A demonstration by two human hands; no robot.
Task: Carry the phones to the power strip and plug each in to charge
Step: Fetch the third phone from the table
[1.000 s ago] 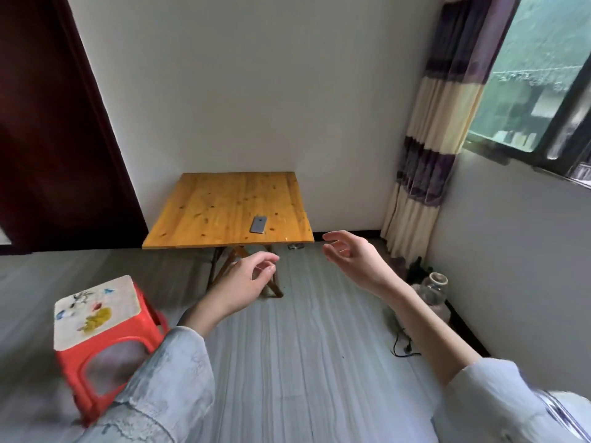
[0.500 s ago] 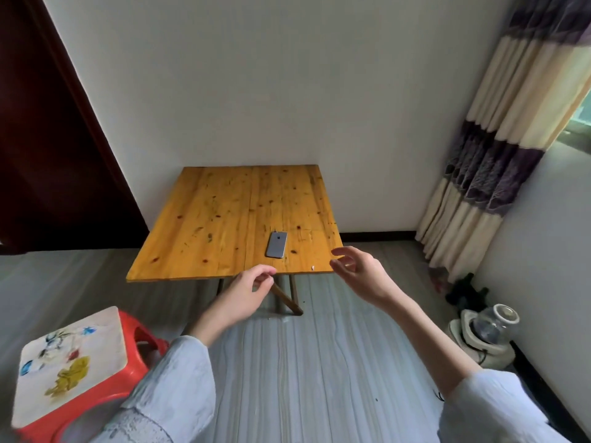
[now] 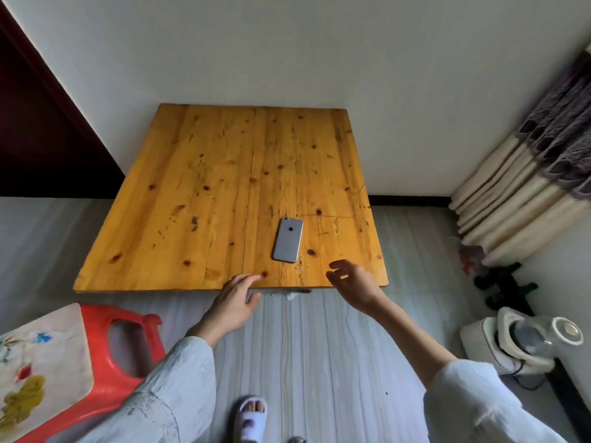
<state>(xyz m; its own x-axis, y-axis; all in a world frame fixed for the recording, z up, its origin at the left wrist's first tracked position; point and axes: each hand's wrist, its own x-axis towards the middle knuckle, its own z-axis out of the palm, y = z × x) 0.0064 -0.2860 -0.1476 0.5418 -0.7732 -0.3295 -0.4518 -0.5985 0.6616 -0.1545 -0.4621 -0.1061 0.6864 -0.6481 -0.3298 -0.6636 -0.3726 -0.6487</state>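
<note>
The right hand (image 3: 353, 284) is held over the near edge of the wooden tabletop (image 3: 198, 193), its grip spread and loosely curved, with nothing pinched in it. The left hand (image 3: 233, 302) is stretched out beside it, fingers (image 3: 252, 278) straight and open, their tips at or just above the tabletop's near edge; contact cannot be confirmed from the head view. A single grey phone (image 3: 288, 240) is seen lying flat and back-up near the tabletop's front, just beyond both hands and roughly between them. Its long axis is pointed away from the person, tilted slightly to the right at the far end. The near short end is turned toward the grip, and the right hand is judged the nearer of the two, the phone being set ahead of it and a little to its left. A short forward reach is therefore called for. No power strip can be made out. A red stool (image 3: 105, 353) is placed at lower left and a glass kettle (image 3: 540, 340) on the floor at right.
</note>
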